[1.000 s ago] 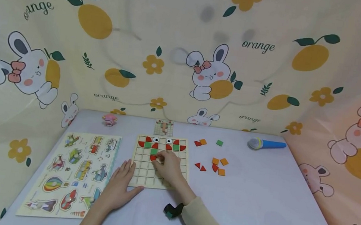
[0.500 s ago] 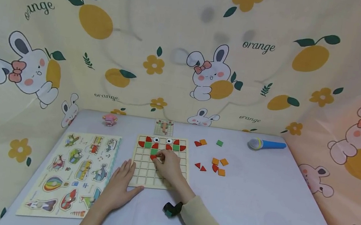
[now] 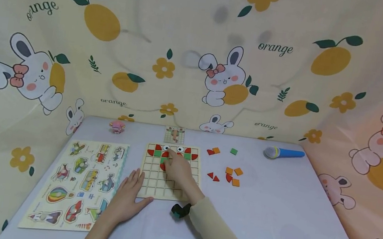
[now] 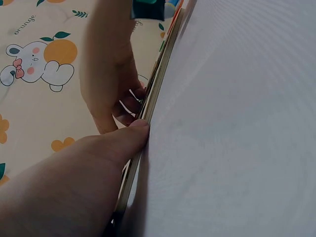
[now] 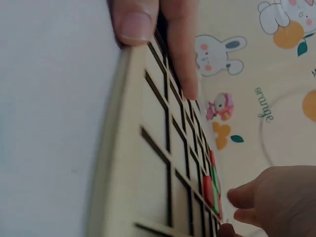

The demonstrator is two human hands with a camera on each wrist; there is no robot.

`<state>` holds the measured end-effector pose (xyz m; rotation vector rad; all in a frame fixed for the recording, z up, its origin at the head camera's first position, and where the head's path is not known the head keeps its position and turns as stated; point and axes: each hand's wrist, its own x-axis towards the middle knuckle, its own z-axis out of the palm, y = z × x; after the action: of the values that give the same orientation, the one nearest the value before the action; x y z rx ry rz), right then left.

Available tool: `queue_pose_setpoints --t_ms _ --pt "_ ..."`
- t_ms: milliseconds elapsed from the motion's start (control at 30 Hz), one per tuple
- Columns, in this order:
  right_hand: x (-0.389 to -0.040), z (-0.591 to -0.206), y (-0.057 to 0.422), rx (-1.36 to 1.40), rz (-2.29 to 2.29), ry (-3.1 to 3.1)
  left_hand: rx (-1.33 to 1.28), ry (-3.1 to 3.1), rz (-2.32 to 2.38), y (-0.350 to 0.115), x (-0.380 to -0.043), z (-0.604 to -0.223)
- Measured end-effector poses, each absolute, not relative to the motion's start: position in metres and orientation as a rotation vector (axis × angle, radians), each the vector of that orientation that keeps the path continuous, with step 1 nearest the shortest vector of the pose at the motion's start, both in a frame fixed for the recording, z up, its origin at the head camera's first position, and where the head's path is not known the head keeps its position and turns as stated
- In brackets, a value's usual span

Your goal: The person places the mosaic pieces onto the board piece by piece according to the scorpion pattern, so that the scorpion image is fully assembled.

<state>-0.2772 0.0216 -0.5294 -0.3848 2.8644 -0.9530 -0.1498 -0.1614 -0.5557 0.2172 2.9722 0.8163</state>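
A square wooden grid board (image 3: 151, 180) lies mid-table, with red, green and eye pieces set in its upper rows. My left hand (image 3: 125, 201) lies spread along its left side, thumb (image 4: 136, 131) against the near edge in the left wrist view. Over the board is my right hand (image 3: 179, 170), index finger extended, its tip at the left eye piece (image 3: 165, 148). Below that hand's fingers a green square (image 3: 163, 160) and a red piece (image 3: 162, 167) are partly covered. In the right wrist view the right hand (image 5: 276, 197) hovers beside the red and green pieces.
Loose orange squares (image 3: 236, 183), red pieces (image 3: 210, 175) and a green square (image 3: 233, 151) lie right of the board. A small pattern card (image 3: 175, 135) sits behind it. A picture puzzle (image 3: 72, 184) is at left, a pink figurine (image 3: 117, 126) behind, a blue toy microphone (image 3: 289, 153) far right.
My right hand has moved up the board from the red piece in the middle to the left eye piece, its index finger now extended. The left hand stays put.
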Motion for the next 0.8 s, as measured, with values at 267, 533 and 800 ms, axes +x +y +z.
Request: queue_pose_setpoints --t_ms 267,533,800 --pt "-0.281 -0.522 0.019 -0.341 -0.863 2.868 0.217 2.973 0.822 -0.161 -0.150 -0.556" --pt "-0.285 -0.523 0.018 -0.357 -0.840 2.850 0.225 2.973 0.809 -0.163 -0.150 -0.556" --pt "-0.287 -0.515 0.019 -0.360 -0.831 2.821 0.228 2.968 0.817 -0.162 -0.151 -0.557"
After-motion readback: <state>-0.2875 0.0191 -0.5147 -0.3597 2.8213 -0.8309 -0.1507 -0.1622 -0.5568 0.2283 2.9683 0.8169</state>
